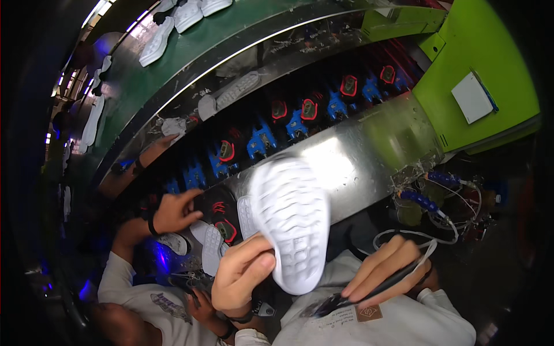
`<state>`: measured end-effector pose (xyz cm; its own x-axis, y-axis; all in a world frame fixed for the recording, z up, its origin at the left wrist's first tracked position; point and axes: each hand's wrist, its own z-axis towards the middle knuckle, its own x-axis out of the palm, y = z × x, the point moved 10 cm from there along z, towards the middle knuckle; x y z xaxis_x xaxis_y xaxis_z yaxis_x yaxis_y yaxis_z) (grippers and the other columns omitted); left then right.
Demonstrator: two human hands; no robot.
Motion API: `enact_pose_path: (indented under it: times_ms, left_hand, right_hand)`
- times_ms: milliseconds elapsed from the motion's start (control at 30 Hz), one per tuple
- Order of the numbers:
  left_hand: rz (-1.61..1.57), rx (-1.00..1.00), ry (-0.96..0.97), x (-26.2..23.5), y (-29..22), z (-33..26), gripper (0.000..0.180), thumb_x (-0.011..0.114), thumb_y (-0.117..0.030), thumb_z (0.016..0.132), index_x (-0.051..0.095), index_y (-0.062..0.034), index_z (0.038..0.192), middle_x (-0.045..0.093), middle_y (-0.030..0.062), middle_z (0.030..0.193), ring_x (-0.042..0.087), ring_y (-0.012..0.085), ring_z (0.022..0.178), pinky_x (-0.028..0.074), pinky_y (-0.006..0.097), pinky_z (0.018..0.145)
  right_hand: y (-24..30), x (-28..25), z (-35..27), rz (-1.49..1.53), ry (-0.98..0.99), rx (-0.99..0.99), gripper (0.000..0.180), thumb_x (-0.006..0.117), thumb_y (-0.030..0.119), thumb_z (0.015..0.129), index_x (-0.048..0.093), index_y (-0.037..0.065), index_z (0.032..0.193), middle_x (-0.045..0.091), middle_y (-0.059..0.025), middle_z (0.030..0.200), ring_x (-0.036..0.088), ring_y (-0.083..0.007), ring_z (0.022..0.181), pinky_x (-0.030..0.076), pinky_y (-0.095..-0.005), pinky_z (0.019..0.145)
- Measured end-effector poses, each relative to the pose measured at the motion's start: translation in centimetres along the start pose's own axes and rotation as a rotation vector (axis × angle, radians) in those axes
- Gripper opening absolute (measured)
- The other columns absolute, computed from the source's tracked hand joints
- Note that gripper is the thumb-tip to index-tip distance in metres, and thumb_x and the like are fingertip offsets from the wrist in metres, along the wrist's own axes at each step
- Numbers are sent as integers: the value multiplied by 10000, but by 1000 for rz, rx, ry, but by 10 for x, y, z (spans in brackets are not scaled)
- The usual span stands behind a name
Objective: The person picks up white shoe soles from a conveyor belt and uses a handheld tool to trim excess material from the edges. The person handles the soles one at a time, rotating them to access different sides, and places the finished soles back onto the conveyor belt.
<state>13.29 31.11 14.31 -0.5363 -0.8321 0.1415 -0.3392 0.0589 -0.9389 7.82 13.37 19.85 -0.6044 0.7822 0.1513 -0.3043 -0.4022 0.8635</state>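
Note:
In my left hand (pixel 245 274), thumb and fingers pinch the edge of a white shoe sole (pixel 294 202), which stands tilted with its wavy-grooved, blocky underside in sight. My right hand (pixel 392 271) wraps round a dark, slim-handled brush (pixel 389 281) whose blurred tip points down and left in front of my white shirt. A pale thin hose (pixel 430 249) runs by the top of its handle. Just left of the held sole, other pale soles (pixel 212 248) lie by a black and red shoe (pixel 222 210). The two hands are apart.
A co-worker's hand (pixel 173 213) reaches over the bench at left. Beyond the metal ledge (pixel 369 144) runs a line of blue clamps (pixel 262 140) with dark, red-rimmed shoes. Farther back is a green belt (pixel 231 34) bearing white shoes. A green cabinet (pixel 490 63) stands right, above blue hoses (pixel 420 200).

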Motion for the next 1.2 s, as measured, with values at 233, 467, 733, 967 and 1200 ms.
enact_pose_path:
  times_ms: [233, 467, 733, 967, 1200]
  left_hand:
    - [-1151, 100, -304, -14, 97, 20, 562, 375, -342, 967, 499, 51, 1349, 629, 277, 1208, 642, 404, 1069, 525, 514, 918]
    - [-1208, 365, -305, 9, 104, -3, 561, 349, -346, 935, 499, 15, 1337, 609, 217, 1236, 627, 321, 1106, 485, 435, 993]
    - [-1386, 206, -91, 38, 90, 15, 739, 406, -543, 924, 414, 31, 1389, 582, 256, 1129, 622, 348, 983, 555, 380, 772]
    - [-1254, 397, 54, 39, 39, 35, 470, 364, -382, 1040, 364, -309, 1504, 532, 259, 1317, 620, 382, 977, 546, 446, 680]
    - [-1015, 123, 89, 44, 10, 17, 803, 448, -468, 883, 284, -4, 1518, 377, 215, 1512, 479, 309, 1314, 406, 387, 1071]
  right_hand:
    - [-8, -31, 18, -483, -485, 115, 258, 784, -52, 721, 711, -46, 969, 722, -190, 968, 729, -246, 844, 591, -289, 723]
    - [-29, 28, 63, -756, -370, -45, 349, 771, -1, 715, 712, -49, 1056, 705, -214, 1026, 721, -312, 804, 590, -355, 761]
    - [-23, 33, 31, -585, -379, -22, 361, 758, 54, 767, 682, -55, 1103, 689, -211, 1026, 711, -304, 919, 579, -336, 792]
    - [-8, 36, 20, -459, -312, 35, 300, 790, -24, 722, 739, -26, 1017, 726, -176, 1028, 684, -195, 657, 542, -249, 580]
    - [30, 12, 31, -543, -198, 28, 265, 791, -21, 697, 730, -57, 952, 717, -206, 932, 687, -248, 657, 549, -293, 529]
